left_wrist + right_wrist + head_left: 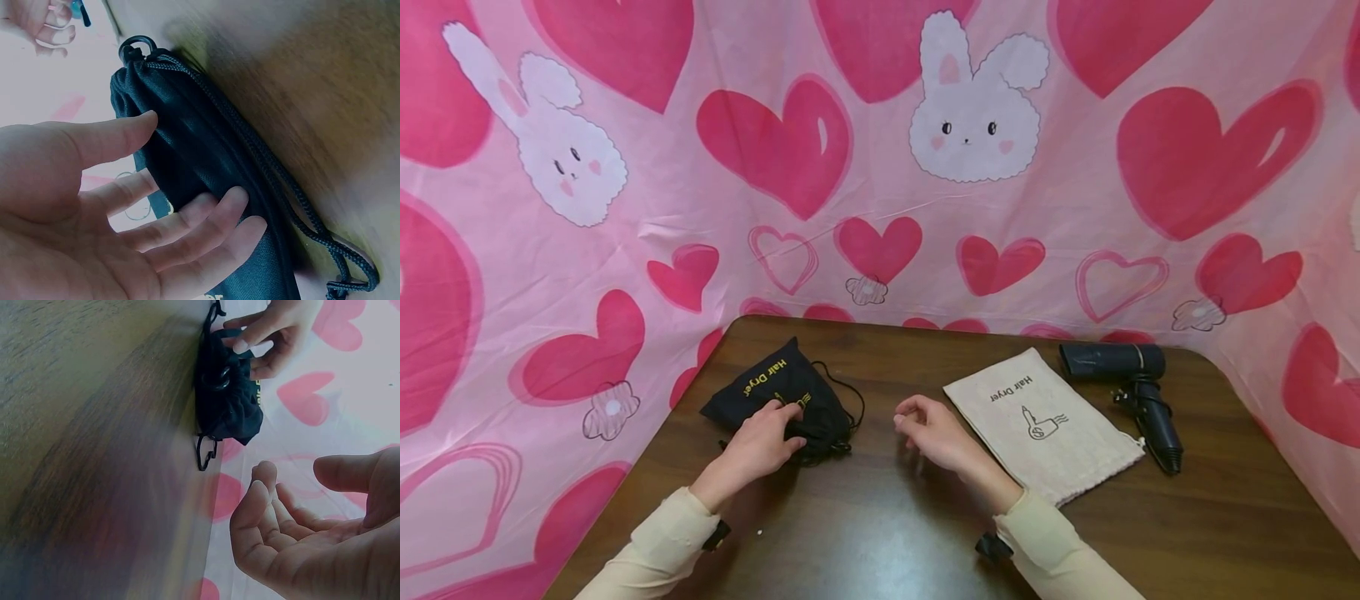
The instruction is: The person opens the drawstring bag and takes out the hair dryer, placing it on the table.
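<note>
Resting loosely over soft black cloth, the left hand (751,446) is held relaxed, its thumb set well apart from the fingers.
Beneath it lies the black drawstring bag (790,379), flat and pointed at its far corner, gathered into folds at the mouth and lettered in yellow; a braided cord (326,239) is looped along its side — whether the fabric is pressed cannot be told. Nothing is gripped by the right hand (938,437), whose fingers are softly bent above the table (857,517), finished in dark, glossy wood grain. Farther right, a cream woven bag (1060,454) is laid flat, printed with a dryer outline, and beside it a dark, tube-barrelled hair dryer (1116,362) is placed. Behind, pink fabric (880,192) is hung, patterned with hearts and rabbits.
</note>
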A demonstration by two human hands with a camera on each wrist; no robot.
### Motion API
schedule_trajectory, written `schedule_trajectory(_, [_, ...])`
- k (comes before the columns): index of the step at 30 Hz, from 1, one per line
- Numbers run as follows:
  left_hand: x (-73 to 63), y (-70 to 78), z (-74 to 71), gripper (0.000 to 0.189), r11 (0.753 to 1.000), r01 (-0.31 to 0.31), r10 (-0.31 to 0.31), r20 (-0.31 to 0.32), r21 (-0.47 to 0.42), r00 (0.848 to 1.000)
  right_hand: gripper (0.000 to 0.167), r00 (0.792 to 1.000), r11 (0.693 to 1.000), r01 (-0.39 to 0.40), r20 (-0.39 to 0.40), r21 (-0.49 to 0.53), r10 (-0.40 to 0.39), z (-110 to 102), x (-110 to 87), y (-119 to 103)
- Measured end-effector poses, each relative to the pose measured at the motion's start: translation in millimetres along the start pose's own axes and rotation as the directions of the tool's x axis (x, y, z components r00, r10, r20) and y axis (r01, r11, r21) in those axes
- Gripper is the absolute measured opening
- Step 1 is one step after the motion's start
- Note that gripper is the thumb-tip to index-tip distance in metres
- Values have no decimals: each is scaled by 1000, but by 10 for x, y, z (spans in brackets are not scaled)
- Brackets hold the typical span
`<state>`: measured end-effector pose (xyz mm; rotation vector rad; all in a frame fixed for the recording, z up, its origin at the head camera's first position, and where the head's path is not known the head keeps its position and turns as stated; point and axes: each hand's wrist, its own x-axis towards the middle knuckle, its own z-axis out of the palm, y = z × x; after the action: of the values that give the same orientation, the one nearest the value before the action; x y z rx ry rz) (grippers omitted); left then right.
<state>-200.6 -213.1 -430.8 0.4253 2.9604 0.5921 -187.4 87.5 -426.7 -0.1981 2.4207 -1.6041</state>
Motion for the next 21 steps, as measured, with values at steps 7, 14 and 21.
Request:
schedule_trajectory(7, [50, -54, 61, 33, 999, -35, 34, -18, -18, 999, 22, 1000, 1000, 9, 0, 9, -9, 9, 10, 14])
schedule_trajectory(14, [90, -32, 66, 32, 999, -49, 50, 4, -23, 999, 23, 1000, 1000, 3, 6, 1, -3, 8, 11, 9])
schedule_trajectory(21, [48, 119, 1, 28, 1000, -12, 12, 19, -4, 1000, 22, 1000, 1000, -12, 9, 0, 12, 13, 3, 5])
